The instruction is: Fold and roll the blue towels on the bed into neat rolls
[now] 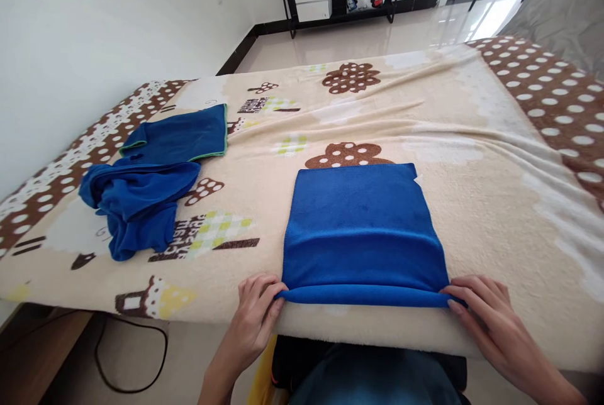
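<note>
One blue cloth: near edge rolled, barely started imo
Left hand: pinching it, 7 o'clock
Right hand: same, 5 o'clock
Crumpled cloth: 9 o'clock, untouched

Left hand: bare, slim fingers. Right hand: also bare, fingers slim. Left forearm and right forearm uncovered as far as they show, both cut off at the near edge. Near middle: garment, dark teal-blue, plain, rounded outline, surface soft and blurred. Black material along its far edge, left and right; clothing or seat, cannot tell.
</note>
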### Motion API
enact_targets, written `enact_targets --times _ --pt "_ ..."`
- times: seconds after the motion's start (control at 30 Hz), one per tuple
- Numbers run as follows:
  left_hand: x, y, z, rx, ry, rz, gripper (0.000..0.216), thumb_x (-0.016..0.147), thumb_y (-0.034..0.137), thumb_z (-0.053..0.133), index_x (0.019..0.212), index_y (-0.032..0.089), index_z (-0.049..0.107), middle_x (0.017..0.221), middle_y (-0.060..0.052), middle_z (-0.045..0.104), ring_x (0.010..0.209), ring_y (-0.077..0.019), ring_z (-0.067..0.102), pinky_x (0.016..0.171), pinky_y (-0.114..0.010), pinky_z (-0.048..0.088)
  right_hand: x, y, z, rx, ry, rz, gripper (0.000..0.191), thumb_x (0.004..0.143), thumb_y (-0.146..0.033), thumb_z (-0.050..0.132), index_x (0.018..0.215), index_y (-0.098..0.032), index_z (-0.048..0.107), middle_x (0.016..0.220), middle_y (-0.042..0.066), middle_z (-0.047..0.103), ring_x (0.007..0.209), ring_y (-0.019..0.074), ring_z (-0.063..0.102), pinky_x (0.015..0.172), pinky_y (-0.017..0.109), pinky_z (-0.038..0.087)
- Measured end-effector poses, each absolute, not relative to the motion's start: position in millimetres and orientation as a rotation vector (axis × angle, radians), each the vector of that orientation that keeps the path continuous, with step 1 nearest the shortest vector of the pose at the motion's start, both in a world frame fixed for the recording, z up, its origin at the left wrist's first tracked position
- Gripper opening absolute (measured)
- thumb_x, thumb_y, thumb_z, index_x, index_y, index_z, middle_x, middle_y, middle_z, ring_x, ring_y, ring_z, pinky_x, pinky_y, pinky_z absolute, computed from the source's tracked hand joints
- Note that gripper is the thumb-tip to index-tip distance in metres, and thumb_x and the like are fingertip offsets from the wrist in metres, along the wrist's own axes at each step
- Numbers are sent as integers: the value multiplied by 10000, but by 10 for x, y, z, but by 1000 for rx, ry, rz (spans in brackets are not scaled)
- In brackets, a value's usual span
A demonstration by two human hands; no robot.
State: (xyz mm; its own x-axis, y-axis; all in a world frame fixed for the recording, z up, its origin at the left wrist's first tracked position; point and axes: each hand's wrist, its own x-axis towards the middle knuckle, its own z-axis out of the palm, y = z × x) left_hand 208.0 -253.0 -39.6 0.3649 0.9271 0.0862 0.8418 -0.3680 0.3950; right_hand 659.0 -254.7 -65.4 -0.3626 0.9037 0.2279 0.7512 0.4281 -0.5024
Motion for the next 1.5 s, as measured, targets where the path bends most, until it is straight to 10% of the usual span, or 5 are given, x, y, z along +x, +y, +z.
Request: enact_targets --times 0.3,0.63,0.83,1.33,1.5 --pt "2748 -2312 -348 2461 2101 624 242 912 109 491 1104 177 621 1156 -143 609 1103 -302 542 972 -510 345 6041 -2387 -653 -1661 -2014 -294 189 906 -186 591 1082 -200 658 1099 103 666 973 261 597 886 439 374" --pt "3088 -2256 -535 2607 1598 446 516 975 114 437 1489 153 403 1502 -119 506 1427 -238 409 1143 -419 303 5705 -2268 -682 -1350 -2381 82 543 981 -130 386 1523 -146 370 1530 72 439 1430 226 389 1154 417 337" --pt "2763 -2304 -422 2511 2020 454 518 976 129 459 1484 227 434 1487 -115 524 1413 -305 443 1165 -584 144 5973 -2333 -667 -1546 -2242 -103 608 966 -194 473 1555 -176 322 1517 99 449 1406 284 428 1194 531 270" --pt "2849 -2160 -436 2487 2086 509 497 983 195 502 1477 216 446 1512 -127 491 1430 -322 419 1155 -607 223 5909 -2189 -632 -1605 -2189 -160 559 987 -296 514 1511 -142 393 1509 123 452 1402 302 428 1157 526 292" --pt "3288 -2230 -323 2762 1351 732 521 928 59 494 1442 145 483 1375 -134 628 1351 -230 530 1103 -413 388 5532 -2291 -506 -1263 -2288 3 424 957 -177 553 1380 -203 549 1361 38 616 1252 213 565 1070 397 385"
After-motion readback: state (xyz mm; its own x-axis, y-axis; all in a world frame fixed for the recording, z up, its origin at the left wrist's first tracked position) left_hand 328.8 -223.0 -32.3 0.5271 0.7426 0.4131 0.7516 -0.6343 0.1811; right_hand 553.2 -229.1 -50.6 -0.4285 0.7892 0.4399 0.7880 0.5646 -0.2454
